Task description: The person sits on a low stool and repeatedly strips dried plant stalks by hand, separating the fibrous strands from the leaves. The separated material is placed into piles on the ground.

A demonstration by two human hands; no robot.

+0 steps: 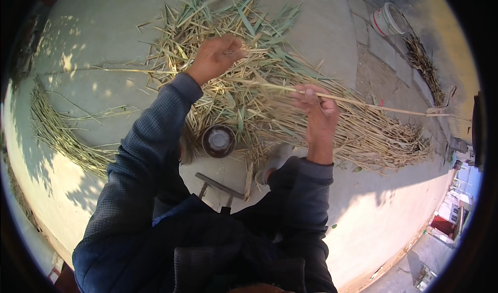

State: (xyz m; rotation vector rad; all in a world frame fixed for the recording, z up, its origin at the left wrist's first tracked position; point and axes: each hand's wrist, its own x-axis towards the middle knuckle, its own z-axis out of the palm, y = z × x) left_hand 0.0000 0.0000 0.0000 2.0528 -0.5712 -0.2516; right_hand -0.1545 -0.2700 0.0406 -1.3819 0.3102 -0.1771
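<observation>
My right hand (317, 106) grips a long pale reed stalk (363, 103) between thumb and fingers. The stalk runs out to the right past the wrist and leftward across a heap of stripped leaves. Above that heap, my left hand (217, 57) is closed, with a dry leaf strip (256, 50) at its fingertips. Dry and greenish leaves make up the leaf heap (176, 39) in front of me. Just right of it, under my right hand, lies a thick bundle of reed stalks (373, 142).
Between my feet stands a dark round container (219, 141) with a pale inside. A metal T-shaped bar (220, 185) is nearer me. Thin green stalks (62, 132) lie at the left. A white bucket (386, 19) and dark dry stalks (423, 62) are at the far right.
</observation>
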